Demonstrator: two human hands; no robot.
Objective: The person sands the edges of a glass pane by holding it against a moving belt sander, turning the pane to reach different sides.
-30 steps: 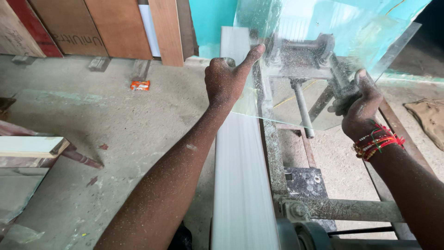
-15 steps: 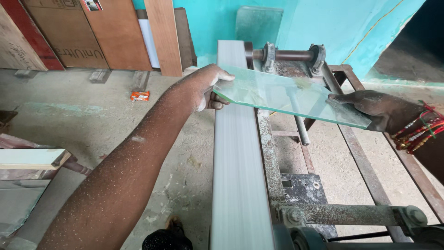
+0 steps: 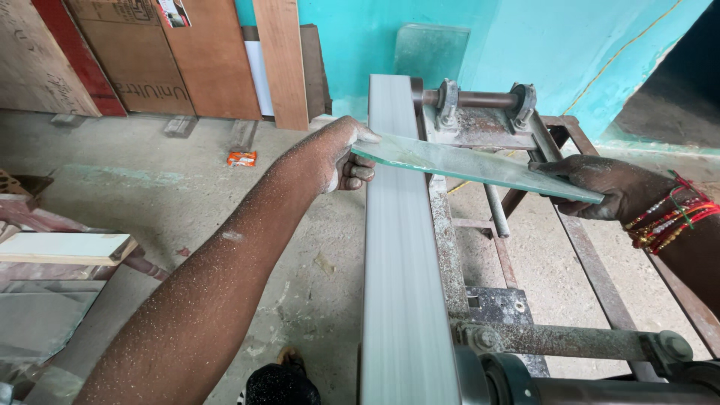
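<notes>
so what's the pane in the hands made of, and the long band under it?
Pane: looks like clear glass, greenish at the edge, see-through, dust-filmed. Held by the left hand and right hand.
Band: probably an abrasive belt, matte pale grey, streaked lengthwise; fabric or paper backing cannot be told.

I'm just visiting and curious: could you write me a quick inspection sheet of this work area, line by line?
Surface: long pale belt running over a roller on a rusty metal frame, dusty.
Job's things: glass pane, held nearly flat above the belt, tilted down to the right.
Clutter: small orange packet on the concrete floor; white board at left.
Hands: left hand grips the pane's left end; right hand holds its right end, beaded bracelets on that wrist. Both dusted with powder.
Cables: nothing seen.
Surroundings: turquoise wall, another glass piece leaning on it, wooden boards stacked upright.
</notes>
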